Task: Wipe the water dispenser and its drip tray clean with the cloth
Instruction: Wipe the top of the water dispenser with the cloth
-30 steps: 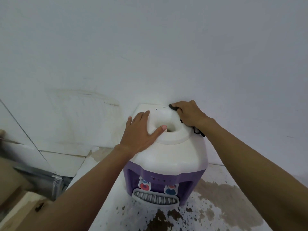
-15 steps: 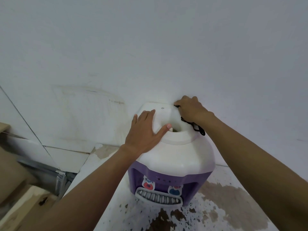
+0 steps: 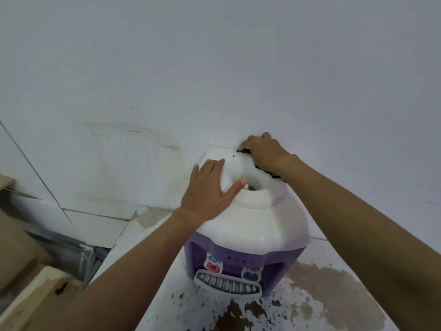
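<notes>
Against a white wall (image 3: pixel 214 68), a purple-and-white plastic water dispenser (image 3: pixel 257 225) stood on the blotched white surface (image 3: pixel 310 306). Our left hand (image 3: pixel 210 187) lay flat and spread on its top; our right hand (image 3: pixel 265 151) gripped a dark cloth (image 3: pixel 244 151) at the back rim.

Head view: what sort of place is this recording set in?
Probably a home or back-room utility corner: a small water dispenser stands on a counter with flaking paint, before a stained white wall, with what look like cardboard boxes at left.
</notes>
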